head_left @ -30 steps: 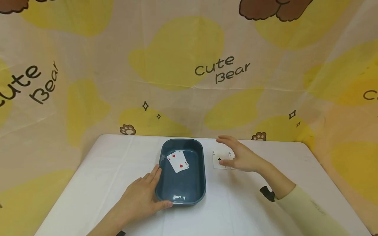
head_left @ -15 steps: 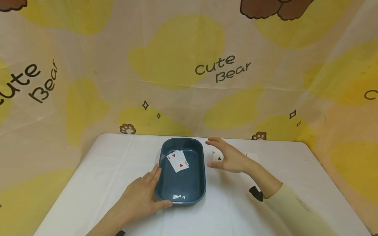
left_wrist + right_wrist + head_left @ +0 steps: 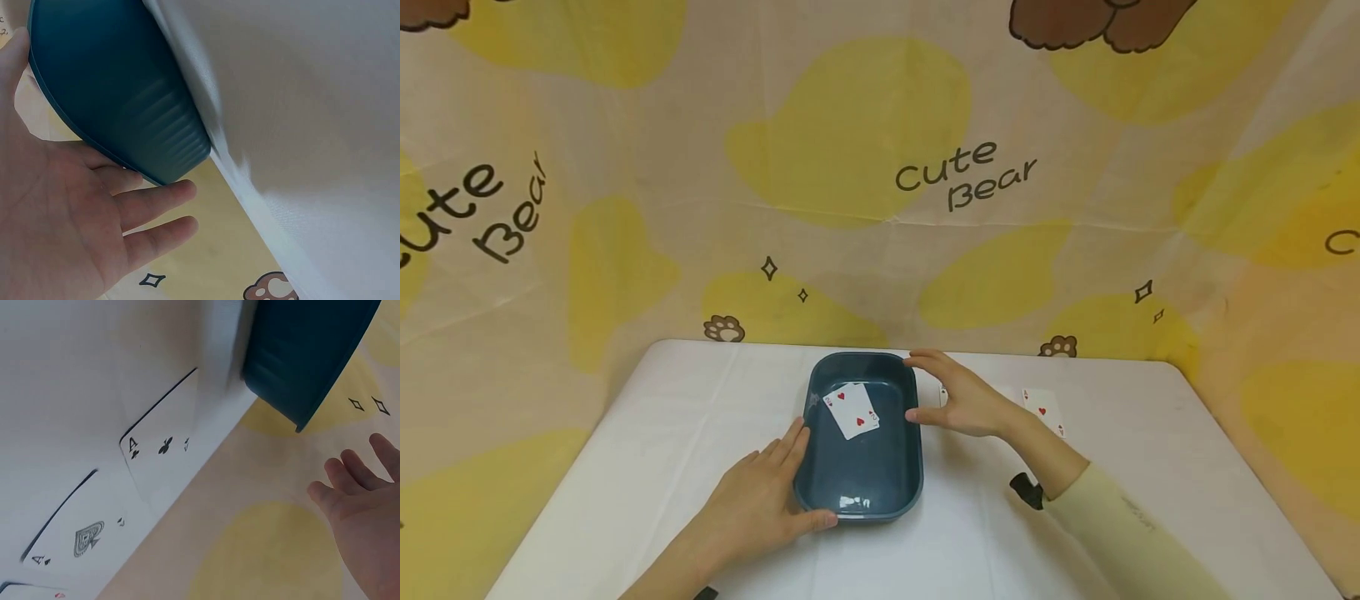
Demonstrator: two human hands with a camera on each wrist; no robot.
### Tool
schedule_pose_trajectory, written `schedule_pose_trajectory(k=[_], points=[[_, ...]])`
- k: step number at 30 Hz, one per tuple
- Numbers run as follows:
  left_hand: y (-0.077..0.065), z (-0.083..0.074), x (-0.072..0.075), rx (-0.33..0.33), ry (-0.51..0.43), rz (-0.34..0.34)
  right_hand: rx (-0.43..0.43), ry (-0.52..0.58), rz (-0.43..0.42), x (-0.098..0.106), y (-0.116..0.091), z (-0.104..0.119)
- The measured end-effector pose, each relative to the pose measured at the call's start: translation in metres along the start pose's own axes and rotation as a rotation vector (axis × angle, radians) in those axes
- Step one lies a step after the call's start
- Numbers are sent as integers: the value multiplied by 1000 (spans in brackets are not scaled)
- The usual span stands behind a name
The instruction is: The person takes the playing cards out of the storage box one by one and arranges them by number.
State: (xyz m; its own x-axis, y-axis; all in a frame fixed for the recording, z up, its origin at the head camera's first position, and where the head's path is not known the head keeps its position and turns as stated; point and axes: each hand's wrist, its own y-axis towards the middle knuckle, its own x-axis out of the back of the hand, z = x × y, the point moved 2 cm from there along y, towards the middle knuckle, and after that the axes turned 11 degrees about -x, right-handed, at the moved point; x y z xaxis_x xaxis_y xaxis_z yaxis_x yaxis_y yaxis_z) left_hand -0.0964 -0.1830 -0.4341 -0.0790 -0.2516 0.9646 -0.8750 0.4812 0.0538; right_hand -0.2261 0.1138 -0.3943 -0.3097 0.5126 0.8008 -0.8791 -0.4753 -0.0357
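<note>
A deep blue rectangular dish (image 3: pixel 859 477) stands on the white-covered table. In it lies a two of hearts (image 3: pixel 852 411), overlapping another card whose edge peeks out. My left hand (image 3: pixel 756 504) rests along the dish's left side with straight fingers, thumb at the near rim; in the left wrist view, the dish wall (image 3: pixel 125 87) meets the fingers. On the opposite side, my right hand (image 3: pixel 964 402) has thumb and fingers spread apart, tips at the right rim. The right wrist view shows an ace of clubs (image 3: pixel 161 439) and an ace of spades (image 3: pixel 78 519) on the cloth.
An ace of hearts (image 3: pixel 1045 410) lies on the table beyond my right forearm. My right hand and wrist mostly cover the other aces in the head view. A yellow-patterned cloth backdrop (image 3: pixel 842 150) rises behind the table's far edge (image 3: pixel 685 343).
My right hand has moved left from above the aces to the dish's right rim, uncovering the ace of hearts. My left hand, the dish and its cards have stayed put.
</note>
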Motion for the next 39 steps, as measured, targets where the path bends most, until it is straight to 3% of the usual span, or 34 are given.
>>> schedule_pose_trajectory(k=[10,22,39], points=[[0,1,0,-8,3,-2,1,9,-5,-12,13,9],[0,1,1,-14,11,-2,47,-67,3,-32,30,21],[0,1,1,-17,9,-8,32,-127,84,-51,48,32]])
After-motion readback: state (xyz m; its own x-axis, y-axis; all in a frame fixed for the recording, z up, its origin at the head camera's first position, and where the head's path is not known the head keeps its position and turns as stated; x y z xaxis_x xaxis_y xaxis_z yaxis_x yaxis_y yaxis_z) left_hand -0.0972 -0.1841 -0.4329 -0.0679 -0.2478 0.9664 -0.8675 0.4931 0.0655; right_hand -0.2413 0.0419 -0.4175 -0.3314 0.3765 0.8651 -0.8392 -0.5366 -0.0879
